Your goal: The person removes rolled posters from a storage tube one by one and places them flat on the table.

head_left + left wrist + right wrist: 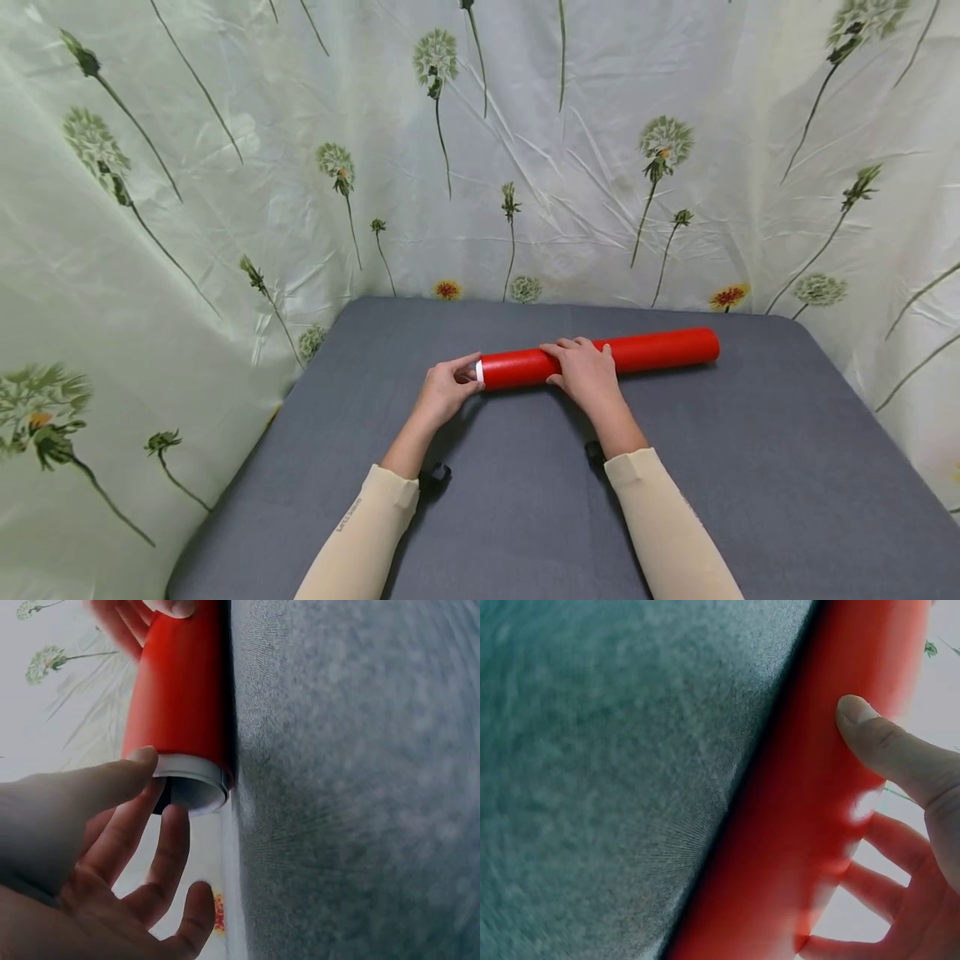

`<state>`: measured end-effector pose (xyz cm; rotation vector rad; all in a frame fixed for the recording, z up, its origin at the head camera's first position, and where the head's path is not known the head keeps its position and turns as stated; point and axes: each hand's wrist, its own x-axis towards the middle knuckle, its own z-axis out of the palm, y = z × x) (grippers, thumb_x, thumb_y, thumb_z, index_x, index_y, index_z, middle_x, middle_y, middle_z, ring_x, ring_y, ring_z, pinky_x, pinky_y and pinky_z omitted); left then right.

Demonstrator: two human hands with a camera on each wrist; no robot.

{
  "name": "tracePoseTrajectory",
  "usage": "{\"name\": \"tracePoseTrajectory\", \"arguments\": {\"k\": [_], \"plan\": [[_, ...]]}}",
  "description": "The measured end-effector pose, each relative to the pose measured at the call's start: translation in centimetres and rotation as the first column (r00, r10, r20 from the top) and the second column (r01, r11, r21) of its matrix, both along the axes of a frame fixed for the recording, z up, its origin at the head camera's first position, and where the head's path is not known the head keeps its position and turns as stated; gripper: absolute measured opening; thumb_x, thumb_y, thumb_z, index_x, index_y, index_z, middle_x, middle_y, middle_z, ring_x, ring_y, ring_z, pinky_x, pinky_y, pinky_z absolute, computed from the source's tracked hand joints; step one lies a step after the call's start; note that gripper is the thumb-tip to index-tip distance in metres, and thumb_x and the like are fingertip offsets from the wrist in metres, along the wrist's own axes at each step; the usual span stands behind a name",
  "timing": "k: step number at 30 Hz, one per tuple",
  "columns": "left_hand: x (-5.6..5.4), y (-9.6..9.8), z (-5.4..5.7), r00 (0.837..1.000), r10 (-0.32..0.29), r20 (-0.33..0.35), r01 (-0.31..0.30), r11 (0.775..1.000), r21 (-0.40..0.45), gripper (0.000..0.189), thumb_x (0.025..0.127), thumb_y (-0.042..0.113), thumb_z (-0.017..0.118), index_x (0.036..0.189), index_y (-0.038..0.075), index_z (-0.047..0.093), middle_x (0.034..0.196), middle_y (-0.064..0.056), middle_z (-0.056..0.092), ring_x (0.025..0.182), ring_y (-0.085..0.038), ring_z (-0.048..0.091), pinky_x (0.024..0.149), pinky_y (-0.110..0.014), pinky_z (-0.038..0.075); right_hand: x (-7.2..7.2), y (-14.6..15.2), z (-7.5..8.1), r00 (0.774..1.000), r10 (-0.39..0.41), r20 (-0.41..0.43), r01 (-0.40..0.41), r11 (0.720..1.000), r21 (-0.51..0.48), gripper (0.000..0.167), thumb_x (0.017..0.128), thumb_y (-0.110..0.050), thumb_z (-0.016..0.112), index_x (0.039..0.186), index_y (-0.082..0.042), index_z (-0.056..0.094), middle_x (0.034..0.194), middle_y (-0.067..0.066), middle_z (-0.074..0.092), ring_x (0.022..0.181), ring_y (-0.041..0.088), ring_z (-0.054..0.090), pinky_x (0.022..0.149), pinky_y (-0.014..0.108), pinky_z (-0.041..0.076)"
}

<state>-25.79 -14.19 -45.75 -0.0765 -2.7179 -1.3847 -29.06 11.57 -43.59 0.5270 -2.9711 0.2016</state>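
A long red tube (660,350) lies across the grey surface, tilted slightly up toward the right. Its left end has a white rim (187,766) around a recessed, pale inside. With thumb and index finger, my left hand (444,390) pinches the tube at this white end; the other fingers extend past the opening. My right hand (588,372) holds the tube near its middle. In the right wrist view the thumb (885,742) presses the near side, while the fingers (889,892) reach over the far side and their tips are hidden.
The tube rests on a grey cloth-covered table (510,517) with rounded far corners. Behind and beside it hangs a pale curtain (555,167) printed with dandelions. Dark wrist-camera mounts (435,481) sit below both wrists, by the cream sleeves (360,533).
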Motion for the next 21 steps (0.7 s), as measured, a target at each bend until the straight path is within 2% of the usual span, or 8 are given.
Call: {"name": "tracePoseTrajectory", "arguments": {"k": [3, 7, 14, 21], "plan": [[-0.01, 0.07, 0.01, 0.999, 0.029, -0.018, -0.030, 0.999, -0.025, 0.052, 0.091, 0.009, 0.084, 0.141, 0.015, 0.071, 0.100, -0.005, 0.081, 0.101, -0.022, 0.075, 0.097, -0.045, 0.058, 0.06, 0.01, 0.02, 1.000, 0.000, -0.007, 0.000, 1.000, 0.004, 0.066, 0.091, -0.032, 0.084, 0.152, -0.026, 0.060, 0.150, 0.012, 0.064, 0.141, 0.039, 0.054, 0.114, 0.073, 0.039], [-0.02, 0.10, 0.07, 0.998, 0.057, -0.033, -0.058, 0.997, -0.058, 0.048, 0.090, 0.009, 0.085, 0.136, 0.017, 0.075, 0.097, -0.003, 0.082, 0.095, -0.018, 0.073, 0.093, -0.041, 0.057, 0.11, 0.02, 0.17, 1.000, -0.005, 0.002, 0.005, 1.000, -0.001, 0.066, 0.091, -0.032, 0.084, 0.152, -0.026, 0.060, 0.150, 0.011, 0.064, 0.141, 0.038, 0.054, 0.114, 0.072, 0.040], [0.16, 0.10, 0.28, 0.997, 0.065, -0.040, -0.068, 0.995, -0.077, 0.045, 0.089, 0.009, 0.085, 0.132, 0.018, 0.077, 0.094, -0.002, 0.081, 0.090, -0.016, 0.071, 0.084, -0.033, 0.055, 0.13, 0.24, 0.29, 1.000, -0.002, 0.000, 0.002, 1.000, -0.017, 0.064, 0.091, -0.032, 0.084, 0.151, -0.027, 0.061, 0.149, 0.011, 0.065, 0.141, 0.038, 0.055, 0.115, 0.073, 0.039], [0.18, 0.13, 0.32, 0.997, 0.067, -0.045, -0.072, 0.993, -0.099, 0.045, 0.089, 0.010, 0.085, 0.132, 0.019, 0.077, 0.095, 0.000, 0.082, 0.091, -0.016, 0.073, 0.084, -0.034, 0.057, 0.02, 0.66, 0.22, 1.000, -0.003, 0.006, 0.003, 1.000, -0.030, 0.065, 0.091, -0.030, 0.085, 0.151, -0.027, 0.062, 0.149, 0.011, 0.065, 0.142, 0.039, 0.054, 0.116, 0.075, 0.037]]}}
